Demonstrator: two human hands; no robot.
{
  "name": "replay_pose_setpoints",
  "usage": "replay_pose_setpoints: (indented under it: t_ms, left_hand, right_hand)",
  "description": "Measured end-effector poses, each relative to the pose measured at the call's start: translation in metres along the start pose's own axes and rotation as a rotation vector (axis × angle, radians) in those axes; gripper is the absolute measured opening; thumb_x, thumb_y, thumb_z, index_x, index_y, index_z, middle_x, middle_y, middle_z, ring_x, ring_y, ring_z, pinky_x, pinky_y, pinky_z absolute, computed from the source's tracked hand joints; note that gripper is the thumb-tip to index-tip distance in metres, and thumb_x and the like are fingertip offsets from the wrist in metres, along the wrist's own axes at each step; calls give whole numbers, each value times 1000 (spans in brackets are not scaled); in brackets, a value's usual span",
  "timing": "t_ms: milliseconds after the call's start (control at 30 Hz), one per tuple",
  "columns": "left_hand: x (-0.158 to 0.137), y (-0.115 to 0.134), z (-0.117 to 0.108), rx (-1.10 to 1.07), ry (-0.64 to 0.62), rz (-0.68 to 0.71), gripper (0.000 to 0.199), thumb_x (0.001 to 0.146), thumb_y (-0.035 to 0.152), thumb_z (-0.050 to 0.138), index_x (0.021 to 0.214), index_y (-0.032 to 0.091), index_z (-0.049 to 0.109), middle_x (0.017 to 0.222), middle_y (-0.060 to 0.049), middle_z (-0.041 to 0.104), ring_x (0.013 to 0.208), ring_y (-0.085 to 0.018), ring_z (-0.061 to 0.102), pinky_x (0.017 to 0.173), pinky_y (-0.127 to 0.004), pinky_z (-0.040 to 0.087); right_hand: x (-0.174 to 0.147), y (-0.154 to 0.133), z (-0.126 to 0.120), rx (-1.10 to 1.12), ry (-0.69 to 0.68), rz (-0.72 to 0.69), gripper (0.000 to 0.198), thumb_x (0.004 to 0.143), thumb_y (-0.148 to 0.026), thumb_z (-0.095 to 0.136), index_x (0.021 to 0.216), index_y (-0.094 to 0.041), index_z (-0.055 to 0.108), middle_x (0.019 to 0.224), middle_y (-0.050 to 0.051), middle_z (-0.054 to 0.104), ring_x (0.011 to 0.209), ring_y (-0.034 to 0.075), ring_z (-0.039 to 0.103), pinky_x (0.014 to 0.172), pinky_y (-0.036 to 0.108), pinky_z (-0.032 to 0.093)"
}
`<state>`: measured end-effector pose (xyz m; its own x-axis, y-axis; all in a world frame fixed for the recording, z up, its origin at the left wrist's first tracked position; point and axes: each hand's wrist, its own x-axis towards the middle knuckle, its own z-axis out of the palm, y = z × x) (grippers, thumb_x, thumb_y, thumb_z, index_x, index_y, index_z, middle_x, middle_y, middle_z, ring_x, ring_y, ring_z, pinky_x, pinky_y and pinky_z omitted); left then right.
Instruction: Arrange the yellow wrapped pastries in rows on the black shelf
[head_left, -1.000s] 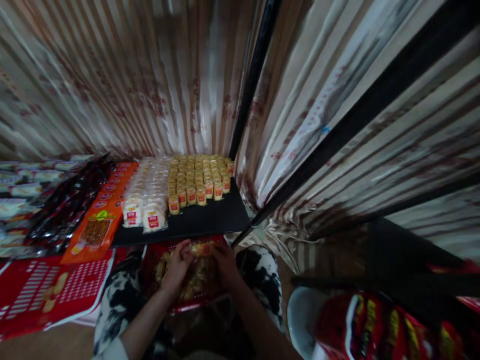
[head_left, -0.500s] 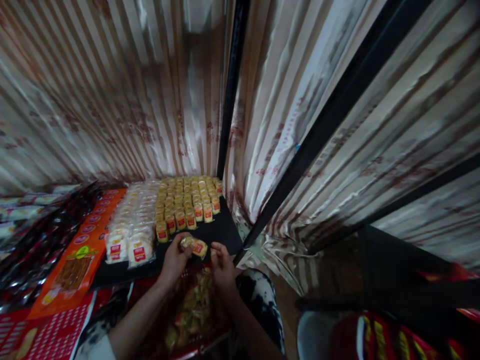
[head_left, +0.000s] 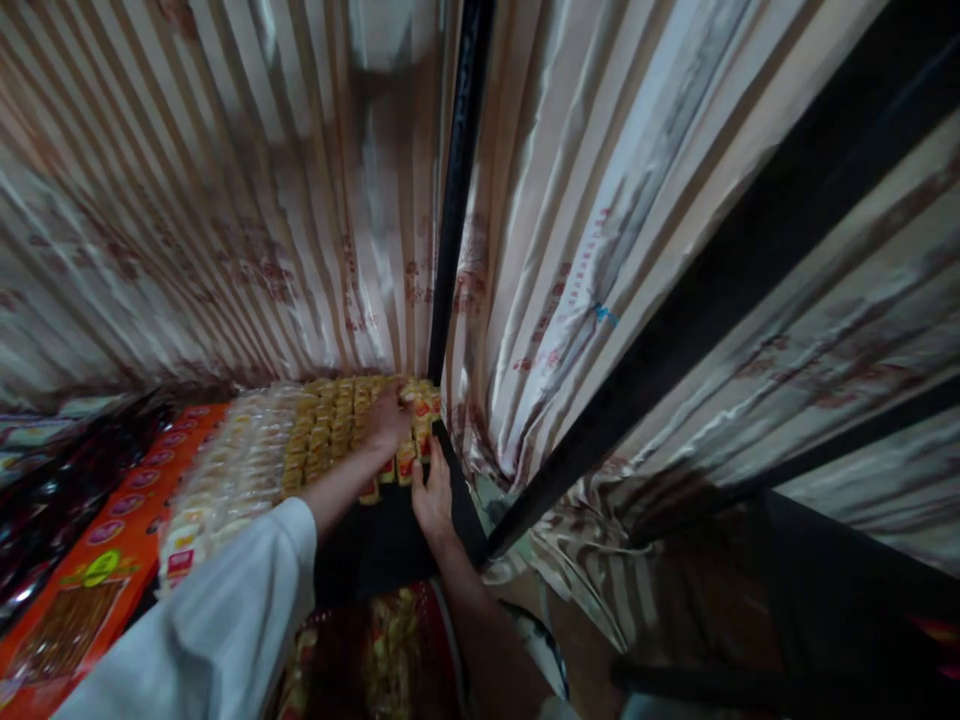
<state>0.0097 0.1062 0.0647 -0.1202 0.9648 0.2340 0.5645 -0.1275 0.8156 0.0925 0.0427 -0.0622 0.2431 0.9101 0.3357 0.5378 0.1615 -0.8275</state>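
Small yellow wrapped snacks with red labels (head_left: 319, 440) stand in close rows on a black surface (head_left: 367, 555). My left hand (head_left: 386, 420) reaches over these rows near their back right corner; its fingers are blurred and partly hidden among the packets, so a grip on one cannot be made out. At the right front of the rows is my right hand (head_left: 433, 495), palm inward. Its fingers are stretched out and touch or nearly touch the side of the end packets (head_left: 406, 463). Below my arms, a red-edged container (head_left: 442, 640) holds more yellow packets.
Clear-wrapped white packets (head_left: 259, 440) line up left of the yellow ones. Beside them lie a long orange package (head_left: 112, 510) and dark shiny packs (head_left: 82, 490). A dark upright post (head_left: 454, 190) and a slanting bar (head_left: 637, 360) stand before striped curtains (head_left: 322, 200).
My left hand has moved from above the container, where it held a yellow packet, out to the back right of the rows. My right hand has moved forward beside the end packets.
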Motion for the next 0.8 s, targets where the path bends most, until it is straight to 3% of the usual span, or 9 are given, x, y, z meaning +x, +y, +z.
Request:
replay_pose_setpoints:
  t_ms: [167, 367, 533, 800]
  left_hand:
    - [23, 0, 33, 110, -70, 108, 39, 77, 13, 52, 116, 18, 53, 107, -6, 64, 97, -18, 59, 90, -29, 42]
    - [36, -18, 60, 258, -198, 302, 39, 74, 5, 47, 109, 18, 57, 112, -6, 60, 107, -17, 52, 95, -27, 39]
    - [42, -26, 68, 426, -234, 317, 39, 75, 4, 45, 109, 16, 59, 110, -10, 57, 108, -20, 49, 94, -29, 40]
    - [44, -16, 66, 583, -302, 320, 39, 77, 7, 44, 113, 14, 58, 110, -12, 57, 108, -23, 48, 93, -34, 39]
  right_hand:
    - [-4, 7, 6, -25, 18, -76, 50, 89, -31, 32, 135, -12, 37, 140, 13, 39, 132, 21, 31, 107, 43, 28]
    - [-6, 7, 4, -40, 13, -76, 48, 90, -31, 33, 135, -14, 38, 140, 11, 41, 131, 21, 32, 107, 43, 29]
    - [-6, 8, 3, -44, 36, -96, 48, 91, -34, 31, 134, -15, 38, 140, 12, 40, 130, 22, 35, 105, 44, 32]
    - [-7, 9, 4, -73, 35, -120, 46, 91, -30, 33, 133, -13, 39, 140, 12, 40, 131, 21, 32, 105, 44, 32]
